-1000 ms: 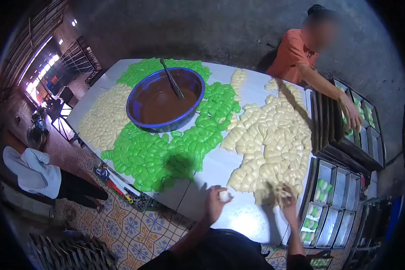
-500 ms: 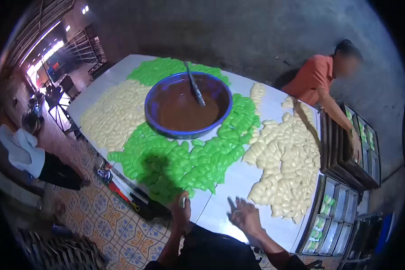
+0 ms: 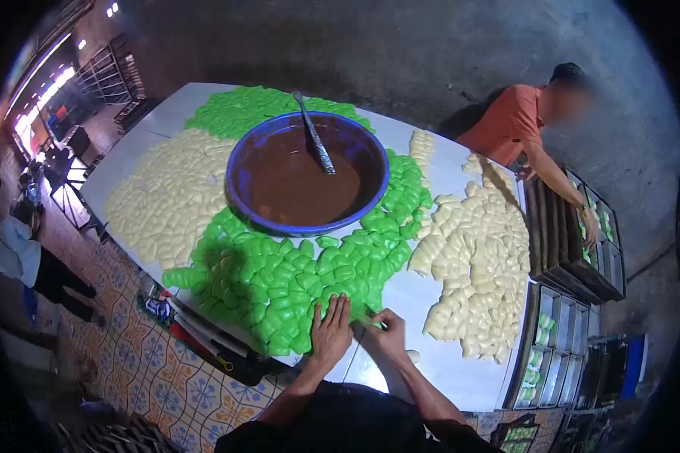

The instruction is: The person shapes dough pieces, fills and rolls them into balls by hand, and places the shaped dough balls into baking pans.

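The left hand [image 3: 332, 336] lies flat on green dough pieces [image 3: 283, 281], the right hand [image 3: 388, 337] curled just beside it — grip unclear — and heavy pressing could merge neighbouring pieces.

The single view looks from the person's head, above the near edge of the table [image 3: 449, 381], facing forward and steeply down. Its lens is very wide, with a dark round border cutting off the corners. The left hand [image 3: 331, 328] and right hand [image 3: 387, 334], by the near edge, lie closest; the bowl [image 3: 310, 228] sits farther out. The table's far edge slants down rightward in frame. Beyond it the view reaches the wall [image 3: 340, 53]; past the right edge, the trays [image 3: 572, 381]; past the left, the floor [image 3: 147, 362].
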Demonstrator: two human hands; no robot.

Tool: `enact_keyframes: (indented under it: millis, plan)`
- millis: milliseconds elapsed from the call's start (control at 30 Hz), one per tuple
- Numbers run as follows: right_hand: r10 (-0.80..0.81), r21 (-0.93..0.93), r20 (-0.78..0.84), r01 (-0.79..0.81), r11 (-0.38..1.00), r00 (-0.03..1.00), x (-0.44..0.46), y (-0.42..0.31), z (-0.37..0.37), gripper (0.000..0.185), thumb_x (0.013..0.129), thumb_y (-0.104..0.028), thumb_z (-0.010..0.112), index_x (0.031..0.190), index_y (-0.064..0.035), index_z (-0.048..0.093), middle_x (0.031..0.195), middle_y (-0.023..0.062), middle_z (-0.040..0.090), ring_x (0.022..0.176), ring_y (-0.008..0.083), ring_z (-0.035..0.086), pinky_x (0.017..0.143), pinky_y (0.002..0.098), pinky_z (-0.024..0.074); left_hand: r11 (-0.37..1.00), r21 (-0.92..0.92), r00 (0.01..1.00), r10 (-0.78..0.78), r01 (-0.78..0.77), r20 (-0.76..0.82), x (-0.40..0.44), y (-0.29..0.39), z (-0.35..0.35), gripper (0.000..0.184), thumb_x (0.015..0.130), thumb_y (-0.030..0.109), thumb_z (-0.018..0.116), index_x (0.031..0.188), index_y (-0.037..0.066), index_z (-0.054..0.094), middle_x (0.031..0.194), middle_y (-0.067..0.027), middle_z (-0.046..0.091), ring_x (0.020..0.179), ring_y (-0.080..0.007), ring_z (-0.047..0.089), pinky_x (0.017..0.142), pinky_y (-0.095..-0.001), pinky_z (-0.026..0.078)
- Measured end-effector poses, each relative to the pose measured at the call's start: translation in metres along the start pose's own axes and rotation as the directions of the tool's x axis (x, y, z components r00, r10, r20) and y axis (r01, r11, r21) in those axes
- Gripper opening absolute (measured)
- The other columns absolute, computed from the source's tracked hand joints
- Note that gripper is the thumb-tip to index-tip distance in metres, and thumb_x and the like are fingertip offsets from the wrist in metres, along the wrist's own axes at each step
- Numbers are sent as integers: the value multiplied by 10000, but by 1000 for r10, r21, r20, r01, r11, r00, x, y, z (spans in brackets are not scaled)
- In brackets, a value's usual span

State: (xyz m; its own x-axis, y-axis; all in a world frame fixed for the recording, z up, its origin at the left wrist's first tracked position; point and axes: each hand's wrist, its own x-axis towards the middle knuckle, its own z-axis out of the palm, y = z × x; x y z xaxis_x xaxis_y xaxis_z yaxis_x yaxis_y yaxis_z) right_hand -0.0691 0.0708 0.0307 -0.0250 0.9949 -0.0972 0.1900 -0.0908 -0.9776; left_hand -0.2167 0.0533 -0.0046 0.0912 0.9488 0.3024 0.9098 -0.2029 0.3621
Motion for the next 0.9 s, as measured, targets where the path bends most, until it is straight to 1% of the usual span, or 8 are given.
enact_keyframes:
  millis: [133,233,367,567,700,733,800,900]
  plan:
    - [-65,304,-71,83,949,995,-28,12,-60,166,634,104,533,714,-36,493,745,79,577,697,164,563,614,277,473,998,-63,995,11,-17,-99,-4,-9,20,512,723,15,548,1233,-24,518,1315,-156,525,1301,-284,420,1104,-549,208]
    - [-19,733,-84,74,677,996,-40,-8,-70,186,608,94,523,694,-50,441,677,58,509,643,181,518,552,282,430,986,-166,992,12,-33,-126,-9,-12,12,455,688,-34,540,1141,-29,580,1305,-169,527,1289,-303,431,1103,-563,201]
    - [77,930,-72,39,365,994,-44,-23,-91,173,607,49,520,723,-47,436,693,73,455,691,228,495,699,335,454,881,-468,988,1,-74,-153,-39,-4,-21,295,651,-46,549,931,13,620,1128,-168,598,1208,-359,492,1091,-587,212]
    - [117,997,-3,12,-76,993,-57,-36,-143,153,636,-64,511,734,-66,393,656,31,341,599,174,390,502,267,373,963,-223,921,218,-150,323,-68,26,-28,354,628,180,670,973,109,633,1129,-96,531,1221,-285,430,1047,-685,168]
    - [67,999,-37,35,20,997,-74,-34,-171,173,616,-59,512,745,-81,399,663,26,331,565,153,358,510,266,351,966,-187,814,253,-180,522,-37,52,-62,706,617,262,711,1275,138,488,1250,-97,439,1279,-323,351,1012,-736,135]
    - [130,998,-58,53,42,990,-78,-36,-172,175,613,-57,512,743,-84,397,664,26,332,563,153,356,511,267,348,961,-205,695,274,-183,665,-25,60,-70,807,619,225,726,1348,134,393,1322,-117,398,1330,-350,274,1062,-689,107]
    - [225,994,-110,104,41,968,-79,-46,-172,180,609,-62,521,742,-86,402,668,26,334,552,152,345,500,261,333,902,-373,686,413,-216,599,-6,80,-72,761,621,215,719,1319,135,427,1302,-118,427,1306,-343,314,1056,-657,158]
    - [24,988,-55,58,-140,998,-86,-41,-182,178,619,-59,529,756,-57,416,673,24,340,572,136,344,503,262,334,774,-633,545,543,-29,639,12,94,-47,557,667,180,673,1200,105,529,1249,-109,518,1193,-320,450,970,-462,335]
